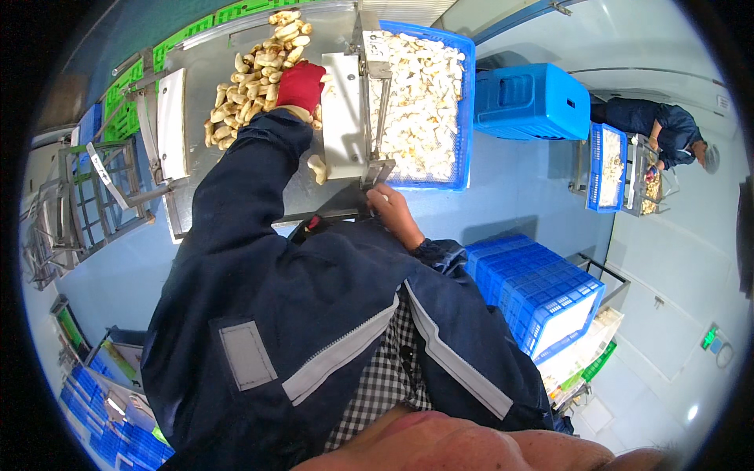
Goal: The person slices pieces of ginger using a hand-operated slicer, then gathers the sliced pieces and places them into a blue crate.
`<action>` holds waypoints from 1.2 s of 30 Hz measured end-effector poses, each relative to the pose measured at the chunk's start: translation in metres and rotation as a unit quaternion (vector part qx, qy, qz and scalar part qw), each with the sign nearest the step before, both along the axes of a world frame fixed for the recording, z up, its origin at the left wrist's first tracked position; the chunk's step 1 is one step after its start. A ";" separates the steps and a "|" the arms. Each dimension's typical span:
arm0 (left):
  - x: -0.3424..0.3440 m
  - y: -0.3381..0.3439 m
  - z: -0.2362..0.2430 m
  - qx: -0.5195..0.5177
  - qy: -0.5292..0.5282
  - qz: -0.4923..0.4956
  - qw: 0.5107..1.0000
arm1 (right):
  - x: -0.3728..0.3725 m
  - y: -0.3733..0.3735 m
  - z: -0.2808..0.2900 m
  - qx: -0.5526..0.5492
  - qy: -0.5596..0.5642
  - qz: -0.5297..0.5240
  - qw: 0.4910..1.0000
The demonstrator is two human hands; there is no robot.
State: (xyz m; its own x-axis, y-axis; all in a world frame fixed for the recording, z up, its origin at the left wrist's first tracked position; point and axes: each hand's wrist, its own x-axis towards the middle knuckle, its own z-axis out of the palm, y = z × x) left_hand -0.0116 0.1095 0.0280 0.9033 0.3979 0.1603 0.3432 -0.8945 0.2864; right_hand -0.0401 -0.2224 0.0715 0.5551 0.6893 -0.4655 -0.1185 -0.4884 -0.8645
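Note:
A heap of stubby pale mushrooms with brownish caps (pixel 239 98) lies on a steel table (pixel 334 20). At its right edge is my left hand (pixel 301 85) in a red glove, curled over, its fingertips and anything under them hidden. Beside the glove stands a white board (pixel 344 118) next to a metal bar frame (pixel 382 102). One single mushroom (pixel 317 169) lies apart, near the board's lower left. My bare right hand (pixel 395 217) is closed just below the lower end of the frame; what its fingers hold is not clear.
Right of the frame, a blue crate (pixel 469 102) holds many pale mushroom pieces. Beyond it stands a blue plastic bin (pixel 534 102). Stacked blue crates (pixel 526 286) are at lower right. Another white board (pixel 173 122) stands at left. A co-worker (pixel 667 129) works far right.

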 end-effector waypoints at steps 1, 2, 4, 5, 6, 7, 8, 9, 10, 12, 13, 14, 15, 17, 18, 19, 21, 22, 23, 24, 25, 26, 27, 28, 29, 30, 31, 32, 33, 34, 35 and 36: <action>0.002 -0.005 0.002 -0.001 -0.001 0.001 1.000 | 0.001 -0.002 0.001 -0.001 -0.001 0.001 1.000; 0.000 -0.012 0.004 -0.044 -0.052 -0.001 0.998 | 0.001 0.000 0.009 -0.008 0.007 -0.002 1.000; 0.011 -0.055 0.019 -0.212 -0.064 0.059 0.973 | 0.004 -0.006 0.015 -0.022 0.012 -0.013 1.000; 0.004 -0.053 0.002 -0.203 -0.003 0.047 0.978 | -0.001 0.002 0.018 -0.008 0.018 -0.006 1.000; 0.008 -0.066 -0.006 -0.339 0.022 0.094 0.936 | 0.000 0.004 0.019 -0.002 0.018 -0.013 1.000; 0.013 -0.078 -0.013 -0.468 0.044 0.135 0.872 | 0.002 0.005 0.022 -0.002 0.014 -0.013 1.000; 0.007 -0.077 -0.032 -0.447 0.005 0.172 0.878 | 0.000 0.010 0.027 0.008 -0.005 -0.003 1.000; -0.001 -0.075 -0.051 -0.426 -0.033 0.210 0.879 | -0.002 0.014 0.032 0.016 -0.022 0.008 1.000; -0.005 -0.078 -0.060 -0.399 -0.060 0.245 0.881 | -0.002 0.014 0.033 0.012 -0.022 0.010 1.000; 0.014 -0.112 -0.022 -0.476 -0.016 0.228 0.849 | 0.010 0.000 0.029 -0.016 0.008 -0.033 0.999; 0.019 -0.116 -0.001 -0.530 0.019 0.225 0.818 | 0.011 -0.003 0.027 -0.015 0.005 -0.037 0.999; 0.014 -0.109 -0.006 -0.529 0.021 0.237 0.815 | 0.007 0.001 0.022 -0.012 0.018 -0.039 0.999; 0.011 -0.106 -0.015 -0.526 0.019 0.242 0.815 | 0.003 0.003 0.022 -0.015 0.031 -0.044 0.998; 0.008 -0.099 -0.034 -0.404 -0.046 0.200 0.891 | 0.001 0.006 0.025 -0.017 0.011 -0.047 0.999; 0.008 -0.096 -0.038 -0.420 -0.046 0.200 0.884 | 0.000 0.011 0.034 -0.022 -0.009 -0.053 0.998; 0.007 -0.094 -0.043 -0.419 -0.045 0.203 0.884 | 0.001 0.014 0.043 -0.021 -0.007 -0.050 0.998; 0.007 -0.095 -0.048 -0.357 -0.059 0.179 0.915 | 0.007 0.023 0.076 0.007 0.031 -0.089 0.996; 0.003 -0.093 -0.050 -0.339 -0.041 0.182 0.922 | 0.007 0.027 0.078 0.004 0.046 -0.089 0.995; 0.005 -0.093 -0.051 -0.339 -0.042 0.181 0.922 | 0.008 0.026 0.076 0.005 0.045 -0.090 0.995; 0.005 -0.093 -0.052 -0.390 -0.033 0.199 0.898 | 0.008 0.024 0.069 0.004 0.033 -0.067 0.997; 0.005 -0.091 -0.053 -0.440 -0.024 0.217 0.871 | 0.005 0.022 0.060 0.002 0.022 -0.042 0.999; 0.008 -0.090 -0.055 -0.403 -0.018 0.183 0.896 | 0.001 0.015 0.039 0.003 0.022 -0.045 0.999; 0.022 -0.099 -0.050 -0.408 -0.019 0.169 0.897 | -0.001 0.001 0.010 -0.004 -0.021 -0.052 0.998; 0.030 -0.105 -0.042 -0.468 -0.016 0.171 0.867 | 0.000 -0.007 -0.006 -0.012 -0.059 -0.054 0.997; 0.026 -0.103 -0.041 -0.522 -0.015 0.184 0.833 | 0.000 -0.004 -0.003 -0.011 -0.059 -0.050 0.997; 0.025 -0.104 -0.040 -0.547 -0.013 0.201 0.813 | 0.000 -0.002 0.000 -0.017 -0.032 -0.069 0.997; 0.027 -0.103 -0.039 -0.546 -0.015 0.202 0.813 | 0.002 -0.001 0.004 -0.023 -0.006 -0.089 0.996; 0.007 -0.097 -0.046 -0.528 -0.010 0.206 0.824 | -0.002 0.014 0.046 0.002 -0.002 -0.099 0.995; 0.008 -0.097 -0.044 -0.515 -0.010 0.192 0.835 | -0.002 0.019 0.061 0.000 -0.003 -0.100 0.995; -0.021 -0.068 -0.072 -0.449 -0.049 0.215 0.866 | -0.013 0.040 0.075 0.023 0.048 -0.078 0.996; -0.005 -0.075 -0.066 -0.400 0.028 0.195 0.895 | -0.003 0.036 0.075 0.022 0.075 -0.092 0.993; 0.009 -0.086 -0.058 -0.421 0.022 0.185 0.888 | 0.000 0.021 0.051 0.055 0.063 -0.094 0.992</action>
State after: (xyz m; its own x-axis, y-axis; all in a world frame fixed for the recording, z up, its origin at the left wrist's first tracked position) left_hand -0.0022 0.0234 -0.0303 0.6837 0.6308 -0.3669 0.5967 -0.1938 0.7787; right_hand -0.0405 -0.2015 0.1228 0.6206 0.6303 -0.4664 -0.3083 -0.3508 -0.8842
